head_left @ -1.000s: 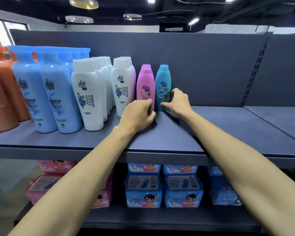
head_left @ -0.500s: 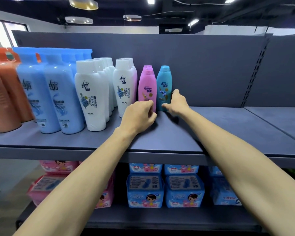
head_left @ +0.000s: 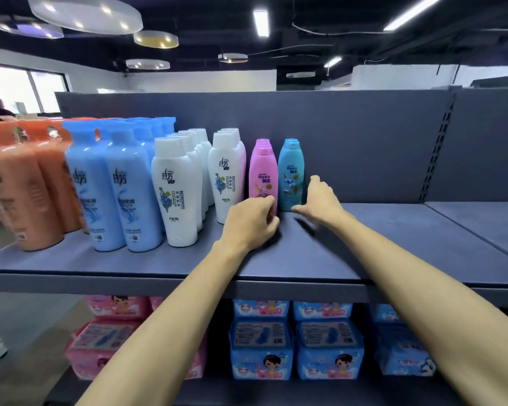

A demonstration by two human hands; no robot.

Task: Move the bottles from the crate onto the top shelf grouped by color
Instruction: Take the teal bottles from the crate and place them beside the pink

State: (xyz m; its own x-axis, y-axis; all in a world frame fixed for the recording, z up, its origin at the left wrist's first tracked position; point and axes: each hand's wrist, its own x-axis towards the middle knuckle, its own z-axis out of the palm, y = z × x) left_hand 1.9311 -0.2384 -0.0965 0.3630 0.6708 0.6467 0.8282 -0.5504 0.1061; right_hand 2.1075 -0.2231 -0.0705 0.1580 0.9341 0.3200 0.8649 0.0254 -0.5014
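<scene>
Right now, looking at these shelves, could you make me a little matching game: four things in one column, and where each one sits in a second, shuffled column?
Things:
1. pink bottle
2. teal bottle
3. orange bottles
4. blue packs

Places:
A. far left of the top shelf
B. on the lower shelf
C. at the curled fingers of the left hand
D. beside the open right hand

Pairs: 1-C, 2-D, 3-A, 4-B.
</scene>
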